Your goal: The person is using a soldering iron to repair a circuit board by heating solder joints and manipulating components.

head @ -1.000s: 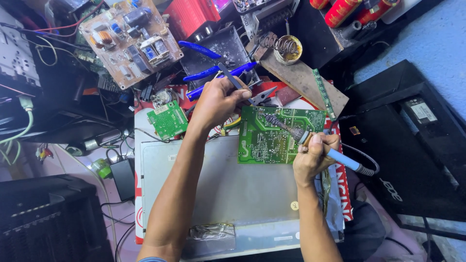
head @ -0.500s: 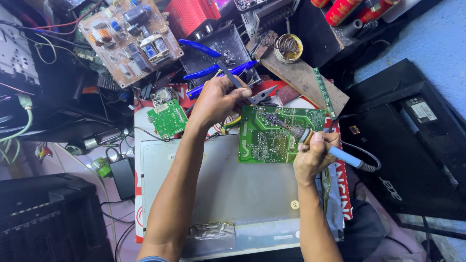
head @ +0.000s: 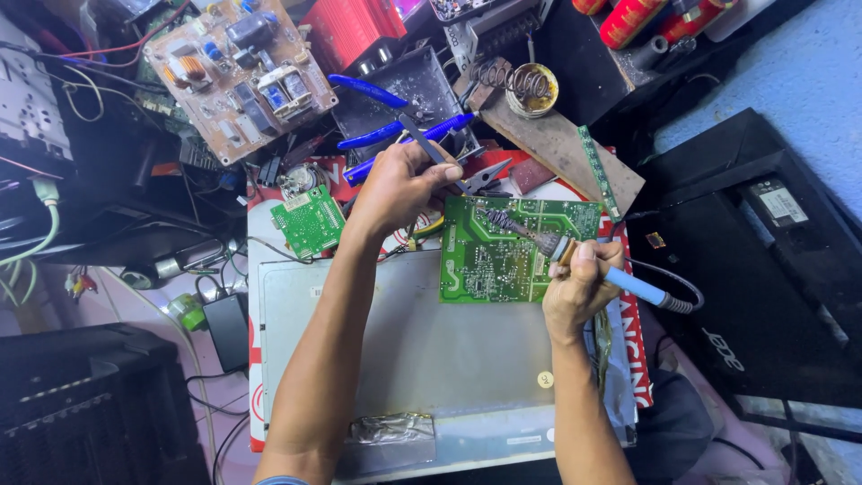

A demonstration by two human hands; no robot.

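Looking down, I see the green circuit board [head: 503, 256], solder side up with fine pale traces, lying on the grey panel [head: 404, 350] at one o'clock, my right hand [head: 579, 287] fingers closed round the blue-handled soldering iron [head: 575, 256], my left hand [head: 400, 184] pinching tweezers [head: 429, 144] at the board's eleven o'clock corner.

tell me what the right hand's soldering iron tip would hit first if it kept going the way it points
The right hand holds the soldering iron aimed up and left, over the large green circuit board. Going straight on, the tip would likely meet that board first, then the left hand; its height above the board is unclear.
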